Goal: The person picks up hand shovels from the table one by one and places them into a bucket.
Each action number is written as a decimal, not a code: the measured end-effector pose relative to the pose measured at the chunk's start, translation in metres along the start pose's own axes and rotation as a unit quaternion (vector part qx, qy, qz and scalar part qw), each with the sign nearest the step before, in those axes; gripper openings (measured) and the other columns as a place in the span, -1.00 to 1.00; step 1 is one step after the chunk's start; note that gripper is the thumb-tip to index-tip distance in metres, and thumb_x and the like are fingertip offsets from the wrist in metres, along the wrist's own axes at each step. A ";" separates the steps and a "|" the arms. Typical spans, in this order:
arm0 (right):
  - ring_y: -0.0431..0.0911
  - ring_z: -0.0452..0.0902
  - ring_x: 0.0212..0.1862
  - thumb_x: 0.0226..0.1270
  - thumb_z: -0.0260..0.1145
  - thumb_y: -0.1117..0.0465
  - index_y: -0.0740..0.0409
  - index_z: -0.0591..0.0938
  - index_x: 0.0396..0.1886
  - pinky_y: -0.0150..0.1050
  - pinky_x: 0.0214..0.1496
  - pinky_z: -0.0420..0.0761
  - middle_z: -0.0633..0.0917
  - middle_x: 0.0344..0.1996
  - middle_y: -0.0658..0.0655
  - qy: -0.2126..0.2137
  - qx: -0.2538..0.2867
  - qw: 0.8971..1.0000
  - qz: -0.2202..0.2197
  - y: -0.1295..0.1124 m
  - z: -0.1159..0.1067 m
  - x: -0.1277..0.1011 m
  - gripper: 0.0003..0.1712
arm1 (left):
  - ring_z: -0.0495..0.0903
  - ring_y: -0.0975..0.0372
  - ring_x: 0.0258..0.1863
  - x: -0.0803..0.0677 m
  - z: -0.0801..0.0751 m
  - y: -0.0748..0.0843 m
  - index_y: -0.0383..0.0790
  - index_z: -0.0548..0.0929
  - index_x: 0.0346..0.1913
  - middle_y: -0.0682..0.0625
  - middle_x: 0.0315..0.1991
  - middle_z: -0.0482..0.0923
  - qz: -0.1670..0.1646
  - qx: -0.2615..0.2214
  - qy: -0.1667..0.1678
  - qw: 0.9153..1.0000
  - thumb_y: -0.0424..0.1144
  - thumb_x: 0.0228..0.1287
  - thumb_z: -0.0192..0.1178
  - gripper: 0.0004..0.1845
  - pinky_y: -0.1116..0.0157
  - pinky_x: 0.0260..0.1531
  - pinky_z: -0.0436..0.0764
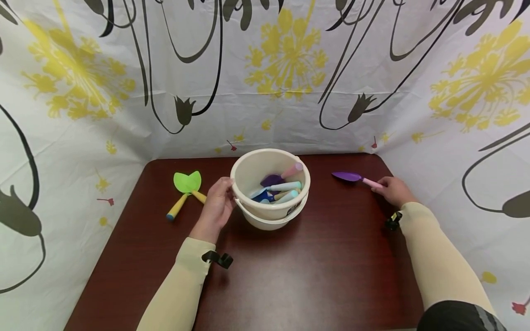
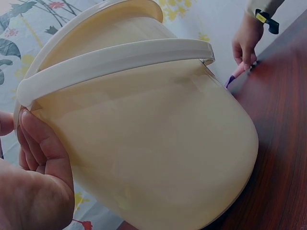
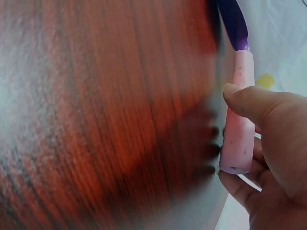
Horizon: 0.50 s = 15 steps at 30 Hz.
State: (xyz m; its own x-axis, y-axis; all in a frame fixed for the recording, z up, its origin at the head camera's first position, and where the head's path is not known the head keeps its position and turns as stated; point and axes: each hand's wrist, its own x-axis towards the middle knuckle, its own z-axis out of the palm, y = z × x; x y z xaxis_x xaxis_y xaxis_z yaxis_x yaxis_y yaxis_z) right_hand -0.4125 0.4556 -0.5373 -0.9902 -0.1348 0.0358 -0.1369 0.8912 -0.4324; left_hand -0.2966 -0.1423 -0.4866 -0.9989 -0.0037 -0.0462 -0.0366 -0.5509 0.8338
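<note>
Right hand grips purple plastic trowel by its pink handle, blade pointing frame-left, axis horizontal. Left hand holds cream plastic bucket, centre frame, containing several toy tools.

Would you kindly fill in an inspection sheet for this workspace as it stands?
Surface: dark wood table, glossy.
Job's things: cream bucket, tilted, handle down, holding several toy tools; purple trowel with pink handle lying at the right.
Clutter: green shovel with yellow handle lying left of the bucket, untouched.
Grippers: left hand grips the bucket's rim; right hand grips the trowel's handle.
Cables: nothing seen; a black clip on each wrist.
Surroundings: white sheet with yellow flowers and black stems on three sides.
</note>
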 end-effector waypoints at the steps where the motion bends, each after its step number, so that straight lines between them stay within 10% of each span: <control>1: 0.24 0.56 -0.18 0.56 0.48 0.07 0.51 0.67 0.02 0.11 -0.08 0.55 0.73 -0.22 0.36 0.001 0.004 1.000 0.002 -0.001 0.000 -0.001 -0.51 | 0.49 0.22 -0.35 0.000 0.000 0.000 -0.29 0.58 -0.02 0.01 -0.30 0.49 0.000 0.000 0.000 1.000 -0.27 0.63 0.14 -0.87 0.35 -0.28 0.53; 15: 0.26 0.53 -0.07 0.71 0.32 0.02 0.51 0.62 0.22 0.05 -0.06 0.54 0.68 -0.08 0.41 -0.006 0.044 0.999 0.027 -0.020 -0.008 -0.010 -0.44 | 0.48 0.22 -0.35 0.000 0.001 0.000 -0.31 0.57 -0.03 0.02 -0.31 0.49 -0.003 0.003 0.003 1.000 -0.26 0.64 0.13 -0.86 0.35 -0.28 0.52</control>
State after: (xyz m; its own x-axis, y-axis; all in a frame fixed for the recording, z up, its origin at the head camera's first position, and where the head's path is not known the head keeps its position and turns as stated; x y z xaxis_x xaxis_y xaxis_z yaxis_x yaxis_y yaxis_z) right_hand -0.4002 0.4425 -0.5216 -0.9957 -0.0931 0.0007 -0.0803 0.8556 -0.5113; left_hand -0.2970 -0.1420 -0.4861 -0.9985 -0.0052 -0.0551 -0.0433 -0.5461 0.8366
